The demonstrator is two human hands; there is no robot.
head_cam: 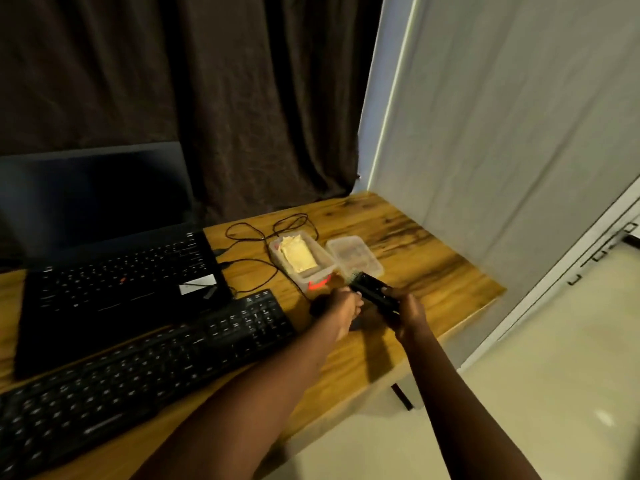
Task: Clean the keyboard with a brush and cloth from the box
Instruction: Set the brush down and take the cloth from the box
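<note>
Your right hand (407,315) is closed around the dark brush (372,292), holding it above the counter (433,271) with the bristle end pointing toward the box (301,261). Your left hand (346,306) reaches in beside it, fingers (356,301) touching the brush near its bristle end; how firmly they pinch it is blurred, so you cannot tell. The clear box sits just beyond your hands with its lid off, and the yellow cloth (298,258) lies inside it. The lid (355,254) rests on the counter just to the right of the box. The black keyboard (138,362) lies slantwise at your left, in front of the open laptop (114,271), its right end near your left wrist. A thin black cable (263,233) loops on the counter behind the box.
</note>
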